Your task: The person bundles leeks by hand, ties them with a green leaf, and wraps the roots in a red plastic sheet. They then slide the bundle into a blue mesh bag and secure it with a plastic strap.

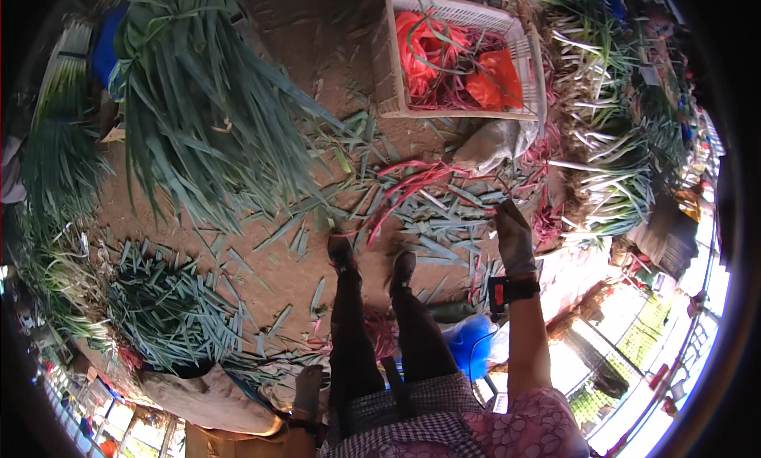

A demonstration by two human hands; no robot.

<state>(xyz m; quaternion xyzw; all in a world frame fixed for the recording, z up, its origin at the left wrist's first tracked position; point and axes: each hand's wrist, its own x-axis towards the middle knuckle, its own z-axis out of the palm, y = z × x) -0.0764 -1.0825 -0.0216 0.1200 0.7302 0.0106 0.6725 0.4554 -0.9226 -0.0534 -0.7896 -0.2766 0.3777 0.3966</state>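
My right hand point(516, 238), in a pale grey glove, reaches forward at right of centre with its fingers drawn together. Whatever it may hold is too small to make out. Beyond it lie trimmed green leaf pieces point(444, 214) and, further left, a bundle of thin red ties point(412, 185). My left hand point(307, 391), also gloved, hangs low beside my left leg; its fingers are too unclear to read. Near that hand, to the left, an off-white sack point(210, 398) lies below a heap of cut green leaf ends point(170, 307).
A large leafy bunch of leeks point(206, 101) stands at the far left. A pale plastic crate point(468, 113) holds red bags and ties. White-stemmed leeks point(610, 141) are stacked along the right. A blue bag point(471, 347) lies beside my right leg. Leaf scraps litter the brown ground point(277, 280).
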